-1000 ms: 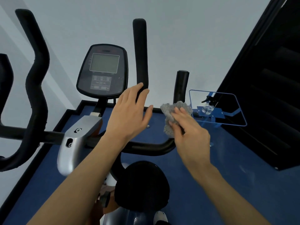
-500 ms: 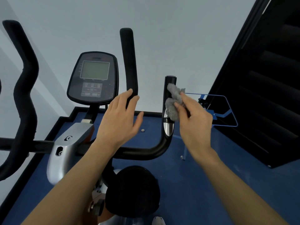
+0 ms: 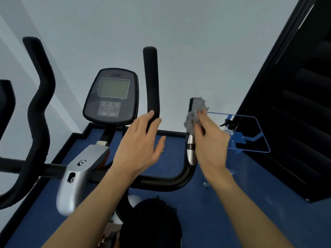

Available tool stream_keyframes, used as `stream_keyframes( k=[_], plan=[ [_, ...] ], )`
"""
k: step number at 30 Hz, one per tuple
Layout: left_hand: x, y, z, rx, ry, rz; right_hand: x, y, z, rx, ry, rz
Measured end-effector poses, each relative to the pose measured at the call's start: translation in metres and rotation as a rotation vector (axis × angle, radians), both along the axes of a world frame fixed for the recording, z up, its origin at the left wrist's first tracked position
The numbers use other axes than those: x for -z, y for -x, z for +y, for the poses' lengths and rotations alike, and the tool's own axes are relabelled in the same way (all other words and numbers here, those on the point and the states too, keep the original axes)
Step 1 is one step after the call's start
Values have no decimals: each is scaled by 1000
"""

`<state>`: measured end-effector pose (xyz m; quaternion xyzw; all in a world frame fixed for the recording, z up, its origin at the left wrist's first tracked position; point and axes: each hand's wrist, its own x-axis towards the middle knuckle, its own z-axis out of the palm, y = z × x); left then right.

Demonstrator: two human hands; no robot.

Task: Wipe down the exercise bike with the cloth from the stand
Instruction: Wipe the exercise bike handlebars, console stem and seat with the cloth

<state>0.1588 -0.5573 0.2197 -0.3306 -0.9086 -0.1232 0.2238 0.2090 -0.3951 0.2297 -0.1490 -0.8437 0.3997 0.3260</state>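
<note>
The exercise bike fills the view, with its grey console [image 3: 112,96] at centre left and black handlebars [image 3: 161,181] curving across below. My right hand [image 3: 210,144] grips a grey cloth [image 3: 195,112] and presses it on the upper part of the short upright right grip [image 3: 191,149], which has a silver sensor strip. My left hand [image 3: 141,145] hovers with fingers spread, its fingertips at the base of the tall black upright bar [image 3: 151,81]. The black seat [image 3: 150,222] lies below, between my forearms.
A blue clear-topped stand [image 3: 250,140] with a spray bottle [image 3: 228,126] is at the right, behind my right hand. A black wall unit [image 3: 290,104] rises at far right. Another machine's black bars [image 3: 39,104] stand at left. The floor is blue.
My right hand has carried the cloth from below the handlebar bend up onto the right grip and further toward its top. My left hand has stayed spread near the tall bar.
</note>
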Motion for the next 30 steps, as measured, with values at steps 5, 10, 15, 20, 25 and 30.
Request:
stream_keyframes(
  k=[5,10,15,20,25,30],
  plan=[
    [1,-1,0,-5,-4,13,-26,9,6,39,-101,-28],
    [0,1,1,6,-84,8,-14,2,-4,18,-298,-176],
    [-1,-4,-3,5,-43,-25,-16,-48,4,-89,-170,-360],
    [5,-28,-33,-74,-56,-48,-20,-105,-21,-73,-20,-176],
    [13,-50,-88,-196,-43,-39,-11,-132,-58,-194,-42,-119],
    [31,-53,-120,-172,11,-85,15,-147,-89,-291,-103,-49]
  ],
)
